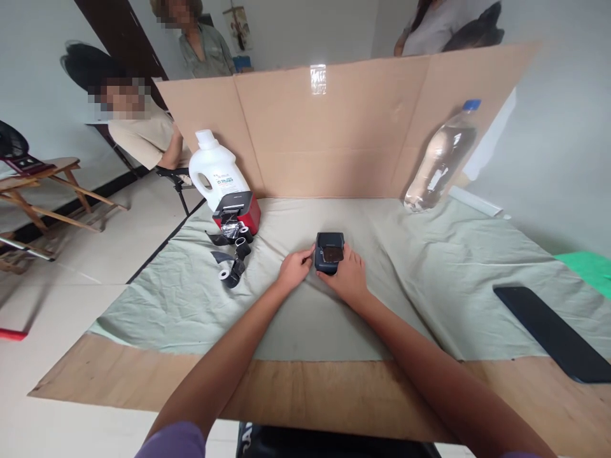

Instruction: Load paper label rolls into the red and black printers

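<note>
A small black box-shaped device (330, 240), like a portable printer with a dark window on top, rests on the cloth in front of me. My right hand (351, 273) grips its right side and near edge, thumb at the front corner. At the left side, my left hand (296, 268) has its fingers closed together against the casing. Whether a small part sits between those fingertips is too small to see. To the left stands a red and black box-shaped machine (252, 216), with several small rolls of black film (233, 275) lying before it.
A white detergent jug (222, 168) stands behind the red machine. A clear bottle with a blue cap (443, 159) leans against the cardboard screen (334, 140). A black phone-like slab (548, 327) lies at the right. People are beyond the screen and at the left.
</note>
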Action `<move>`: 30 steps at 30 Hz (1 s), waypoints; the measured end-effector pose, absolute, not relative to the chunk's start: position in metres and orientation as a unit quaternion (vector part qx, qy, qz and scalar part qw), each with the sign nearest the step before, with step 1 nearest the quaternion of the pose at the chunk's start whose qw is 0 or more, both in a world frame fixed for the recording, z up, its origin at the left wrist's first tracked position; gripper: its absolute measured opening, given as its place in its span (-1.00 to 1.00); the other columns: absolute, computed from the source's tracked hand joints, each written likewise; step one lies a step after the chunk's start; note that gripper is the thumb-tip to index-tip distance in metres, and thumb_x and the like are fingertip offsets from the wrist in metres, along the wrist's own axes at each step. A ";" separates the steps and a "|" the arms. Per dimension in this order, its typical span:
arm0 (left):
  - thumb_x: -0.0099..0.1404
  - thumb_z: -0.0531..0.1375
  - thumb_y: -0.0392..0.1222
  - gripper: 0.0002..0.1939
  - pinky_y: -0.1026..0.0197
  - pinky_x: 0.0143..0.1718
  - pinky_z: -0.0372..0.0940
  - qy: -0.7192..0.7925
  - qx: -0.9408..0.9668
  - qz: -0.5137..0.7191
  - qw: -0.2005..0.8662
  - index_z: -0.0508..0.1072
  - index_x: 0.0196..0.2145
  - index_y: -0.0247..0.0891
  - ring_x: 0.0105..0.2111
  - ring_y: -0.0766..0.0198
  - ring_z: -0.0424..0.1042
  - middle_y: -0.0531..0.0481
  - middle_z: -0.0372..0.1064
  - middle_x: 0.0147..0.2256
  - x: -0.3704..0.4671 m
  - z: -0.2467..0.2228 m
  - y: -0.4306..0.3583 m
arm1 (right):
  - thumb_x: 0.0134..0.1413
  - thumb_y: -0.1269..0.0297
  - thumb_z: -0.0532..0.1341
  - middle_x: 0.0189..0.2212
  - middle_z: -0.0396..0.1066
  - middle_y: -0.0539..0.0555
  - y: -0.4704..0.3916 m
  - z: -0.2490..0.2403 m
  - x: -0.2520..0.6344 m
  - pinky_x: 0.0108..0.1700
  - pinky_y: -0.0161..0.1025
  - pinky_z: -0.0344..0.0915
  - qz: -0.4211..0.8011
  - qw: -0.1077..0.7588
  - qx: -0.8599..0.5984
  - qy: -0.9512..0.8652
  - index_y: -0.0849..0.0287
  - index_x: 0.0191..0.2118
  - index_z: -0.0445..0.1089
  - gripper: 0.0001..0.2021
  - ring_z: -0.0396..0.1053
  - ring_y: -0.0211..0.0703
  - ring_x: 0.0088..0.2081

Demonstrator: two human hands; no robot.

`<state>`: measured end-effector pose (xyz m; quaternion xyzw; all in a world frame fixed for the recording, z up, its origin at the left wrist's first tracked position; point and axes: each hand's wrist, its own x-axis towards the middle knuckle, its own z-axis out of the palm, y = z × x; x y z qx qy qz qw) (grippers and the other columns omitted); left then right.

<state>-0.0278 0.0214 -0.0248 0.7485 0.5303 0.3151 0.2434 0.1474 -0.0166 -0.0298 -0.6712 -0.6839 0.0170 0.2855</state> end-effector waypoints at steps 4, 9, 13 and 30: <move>0.29 0.09 -0.28 -0.60 0.14 0.02 0.37 0.518 0.728 0.341 0.291 0.61 -0.01 -0.19 -0.07 0.12 0.53 0.01 0.61 -0.16 -0.031 -0.023 0.035 | -0.10 -0.20 0.27 0.05 0.38 0.46 -0.016 -0.028 0.149 0.14 0.08 0.11 0.011 0.283 -0.662 -0.694 0.45 0.30 0.06 -0.01 0.32 0.32 0.07; 0.23 0.13 -0.29 -0.68 0.23 -0.17 0.40 0.520 0.734 0.327 0.290 0.67 -0.19 -0.26 -0.27 0.18 0.55 0.05 0.61 -0.34 -0.034 -0.018 0.054 | -0.14 -0.14 0.31 0.12 0.34 0.50 -0.017 -0.026 0.148 0.14 0.06 0.14 0.021 0.294 -0.661 -0.690 0.48 0.30 0.02 0.02 0.32 0.32 0.10; 0.24 0.10 -0.31 -0.68 0.29 -0.21 0.36 0.497 0.737 0.374 0.264 0.67 -0.25 -0.27 -0.27 0.23 0.53 0.00 0.60 -0.32 -0.031 -0.026 0.055 | -0.15 -0.14 0.30 0.16 0.31 0.49 -0.017 -0.028 0.147 0.15 0.07 0.14 0.032 0.307 -0.664 -0.681 0.46 0.32 -0.01 0.03 0.31 0.32 0.12; 0.20 0.08 -0.25 -0.68 0.19 -0.07 0.36 0.510 0.678 0.413 0.330 0.55 -0.60 -0.26 -0.25 0.19 0.52 0.01 0.51 -0.51 -0.028 -0.021 0.046 | -0.13 -0.14 0.32 0.04 0.41 0.41 -0.022 -0.021 0.149 0.10 0.03 0.13 0.049 0.313 -0.665 -0.677 0.39 0.26 0.07 -0.06 0.33 0.29 0.08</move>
